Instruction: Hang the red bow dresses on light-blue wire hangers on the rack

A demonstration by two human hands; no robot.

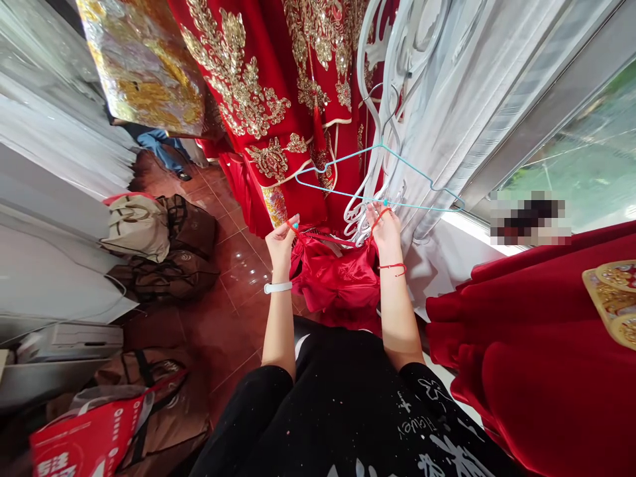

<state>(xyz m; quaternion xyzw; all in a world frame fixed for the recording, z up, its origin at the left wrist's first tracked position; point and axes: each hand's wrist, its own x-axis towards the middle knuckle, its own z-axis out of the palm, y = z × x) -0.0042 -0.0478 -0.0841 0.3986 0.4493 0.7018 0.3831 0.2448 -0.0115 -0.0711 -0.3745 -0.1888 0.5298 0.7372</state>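
My left hand (281,244) pinches a thin red strap (322,237) that runs across to my right hand (385,228), whose fingers also grip it. The strap belongs to a red satin garment (335,281) hanging bunched below my hands. Just above my right hand, a light blue wire hanger (382,189) hangs in front of a cluster of white hangers (360,215). A red gold-embroidered gown (248,86) hangs behind them. A white band circles my left wrist, and a red string circles my right.
Brown and beige bags (163,242) stand on the red tile floor (243,298) to my left, with a red printed bag (89,430) nearer. White curtains (447,112) hang beside the window (571,146). Red velvet fabric (536,344) lies at right. A jeans-clad leg (161,149) shows far off.
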